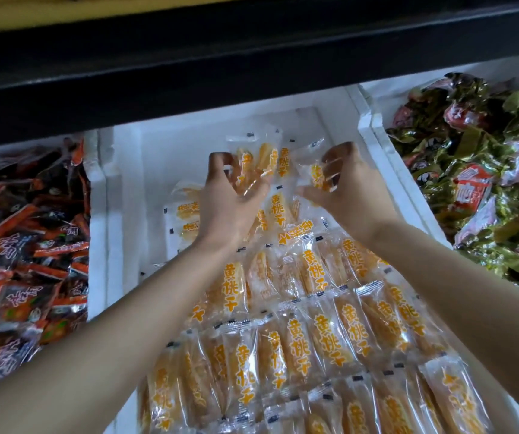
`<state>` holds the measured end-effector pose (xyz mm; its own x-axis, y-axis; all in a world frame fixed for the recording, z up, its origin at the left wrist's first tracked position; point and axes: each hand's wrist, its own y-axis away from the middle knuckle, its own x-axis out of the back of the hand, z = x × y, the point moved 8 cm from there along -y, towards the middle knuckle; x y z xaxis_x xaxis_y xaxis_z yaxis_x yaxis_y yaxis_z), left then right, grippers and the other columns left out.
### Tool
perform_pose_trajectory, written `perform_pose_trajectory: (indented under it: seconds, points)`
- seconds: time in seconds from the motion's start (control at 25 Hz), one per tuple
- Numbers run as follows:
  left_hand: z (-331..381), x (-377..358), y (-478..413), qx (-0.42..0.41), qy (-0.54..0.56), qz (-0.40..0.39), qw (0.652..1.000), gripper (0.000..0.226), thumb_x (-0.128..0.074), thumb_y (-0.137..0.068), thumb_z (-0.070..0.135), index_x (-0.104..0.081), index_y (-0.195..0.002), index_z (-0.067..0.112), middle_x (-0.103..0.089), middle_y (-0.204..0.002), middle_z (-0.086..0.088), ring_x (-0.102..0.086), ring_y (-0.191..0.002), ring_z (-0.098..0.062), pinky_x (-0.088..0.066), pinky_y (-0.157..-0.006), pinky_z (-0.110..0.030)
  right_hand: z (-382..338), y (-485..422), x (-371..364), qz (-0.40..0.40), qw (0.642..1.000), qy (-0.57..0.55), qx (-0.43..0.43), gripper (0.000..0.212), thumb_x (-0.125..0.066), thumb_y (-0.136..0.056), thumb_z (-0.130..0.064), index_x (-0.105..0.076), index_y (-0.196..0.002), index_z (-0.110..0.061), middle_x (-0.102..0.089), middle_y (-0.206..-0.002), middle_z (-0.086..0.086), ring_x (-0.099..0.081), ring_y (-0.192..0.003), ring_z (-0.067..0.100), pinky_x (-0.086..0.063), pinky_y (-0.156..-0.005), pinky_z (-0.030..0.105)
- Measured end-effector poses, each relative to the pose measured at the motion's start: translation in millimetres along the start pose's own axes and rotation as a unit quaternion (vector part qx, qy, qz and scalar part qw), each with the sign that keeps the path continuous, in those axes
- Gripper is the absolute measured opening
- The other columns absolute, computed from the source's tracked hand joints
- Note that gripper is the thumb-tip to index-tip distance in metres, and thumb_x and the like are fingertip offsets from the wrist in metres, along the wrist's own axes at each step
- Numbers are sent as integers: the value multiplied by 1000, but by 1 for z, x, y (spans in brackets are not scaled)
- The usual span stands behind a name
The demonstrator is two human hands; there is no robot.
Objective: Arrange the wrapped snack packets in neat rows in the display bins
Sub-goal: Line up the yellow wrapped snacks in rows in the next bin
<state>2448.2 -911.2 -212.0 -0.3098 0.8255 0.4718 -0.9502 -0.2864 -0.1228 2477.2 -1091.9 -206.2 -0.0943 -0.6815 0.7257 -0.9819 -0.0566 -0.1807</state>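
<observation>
Left grip [226, 202] clasps packets [264, 158]; right grip [352, 192] pinches lone packet [313, 170]. Both at 12 o'clock in bin [120, 198]; rows [314, 324] toward 6.

Dim light, soft blur, glare on wrappers, bent edges

The middle bin [117, 214] looks like white foam, matt and faintly grainy, with uneven, rough edges along its walls. The snack packets [311, 270] inside it are clear plastic film, glossy and smooth, catching bright glints, with crimped sealed ends and printed orange lettering; the yellow pieces within look duller. Left of the middle bin, the red and dark packets [16, 245] are shiny creased plastic too. Right of it, the gold-green packets [471, 151] look like metallic foil, crinkled and highly reflective. Above the middle bin, the black shelf edge [251, 57] is smooth and dull
</observation>
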Motion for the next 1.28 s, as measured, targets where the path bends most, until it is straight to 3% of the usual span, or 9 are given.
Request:
perform_pose_trajectory:
  seconds: [0.16, 0.28, 0.4, 0.56, 0.8, 0.96, 1.04, 1.16, 1.28]
  points:
    - [-11, -5, 38, 39, 80, -43, 995, 38, -70, -85, 32, -44, -111, 20, -63, -102, -4, -68, -88, -22, -54, -80, -29, 3, 38, 8, -50, 994, -77, -54, 49, -72, -72, -49, -45, -103, -24, -54, -77, -8, -53, -63, 1, -42, -57, 20]
    - [-14, -1, 62, 54, 87, -61, 993, 44, -70, -84, 33, -43, -117, 19, -64, -100, 0, -68, -86, -8, -47, -71, -11, 15, 63, 17, -96, 993, -13, -60, 27, -57, -85, -47, -47, -80, -23, -52, -62, -6, -48, -51, 2, -33, -48, 16]
    - [-16, -1, 78, 72, 69, -76, 992, 42, -67, -86, 35, -36, -114, 27, -52, -95, 20, -56, -80, 16, -42, -71, -1, 39, 92, 1, -215, 971, 79, -72, 32, -53, -91, -38, -41, -70, -16, -48, -61, -1, -42, -55, 10, -31, -51, 18]
    - [-14, -10, 89, 75, 48, -84, 993, 42, -67, -85, 37, -40, -114, 23, -50, -88, 15, -53, -73, 8, -40, -58, -4, 51, 116, -8, -279, 954, 89, -70, 24, -56, -92, -24, -54, -107, -6, -52, -97, -7, -48, -75, 12, -35, -68, 21]
    - [-8, -25, 106, 93, 59, -138, 984, 45, -65, -85, 40, -39, -118, 25, -54, -98, 15, -52, -83, 7, -38, -69, 1, 47, 124, 8, -168, 974, 147, -25, 47, -56, -92, -16, -34, -133, -16, -44, -129, 4, -60, -100, 28, -44, -89, 40]
    - [-11, -39, 121, 113, 97, -223, 963, 48, -72, -84, 33, -48, -118, 11, -64, -104, -9, -65, -86, -12, -48, -76, -22, 18, 126, 23, -70, 985, -147, -59, 35, -56, -90, -27, -44, -123, -24, -55, -103, -15, -61, -85, 6, -50, -75, 21]
    - [-10, -46, 131, 96, 104, -279, 950, 58, -76, -76, 36, -49, -117, 5, -64, -106, -17, -62, -90, -23, -49, -85, -40, 11, 125, 17, -88, 962, -239, -97, 32, -63, -84, -30, -53, -114, -26, -63, -97, -11, -65, -81, 11, -55, -75, 34]
    - [-13, -45, 138, 113, 114, -310, 937, 55, -80, -65, 41, -59, -112, 23, -69, -106, -4, -65, -101, -21, -49, -94, -41, 12, 126, 13, -99, 944, -276, -150, 13, -68, -82, -20, -61, -92, -16, -66, -83, 1, -66, -65, 23, -57, -68, 46]
    - [-23, -37, 136, 168, 153, -263, 938, 80, -83, -59, 34, -48, -129, 19, -73, -80, 9, -70, -86, -19, -47, -99, -40, 24, 133, 14, -86, 910, -353, -200, 14, -64, -84, -11, -55, -86, -1, -51, -79, 13, -65, -55, 10, -58, -58, 24]
